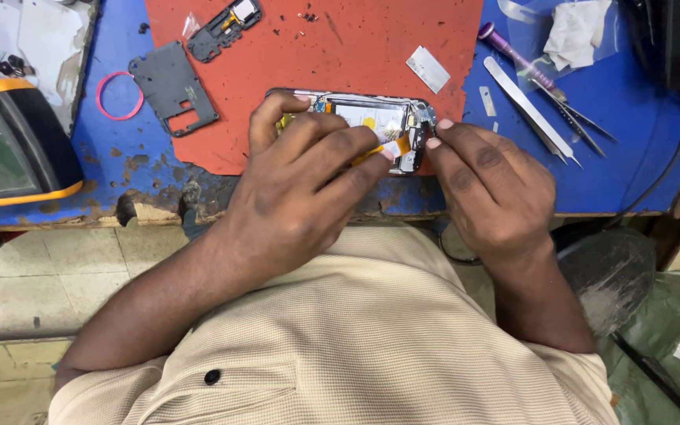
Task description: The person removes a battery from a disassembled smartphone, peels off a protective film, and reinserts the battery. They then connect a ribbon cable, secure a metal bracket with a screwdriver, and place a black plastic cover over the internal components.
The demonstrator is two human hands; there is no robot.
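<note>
- Left hand (308, 189): fingertips pinch thin orange flex ribbon (393, 147).
- Right hand (493, 185): fingertips pressed on opened grey smartphone chassis (371, 118), twelve o'clock, on red mat (340, 47).
- Risk: hard pulling likely tears ribbon.

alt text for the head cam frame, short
Two bare hands work on an opened phone lying on a red mat at the edge of a blue bench: the left hand pinches an orange flex strip, the right hand steadies the phone's end. Tweezers, a dark cover plate and a pink ring lie nearby.
</note>
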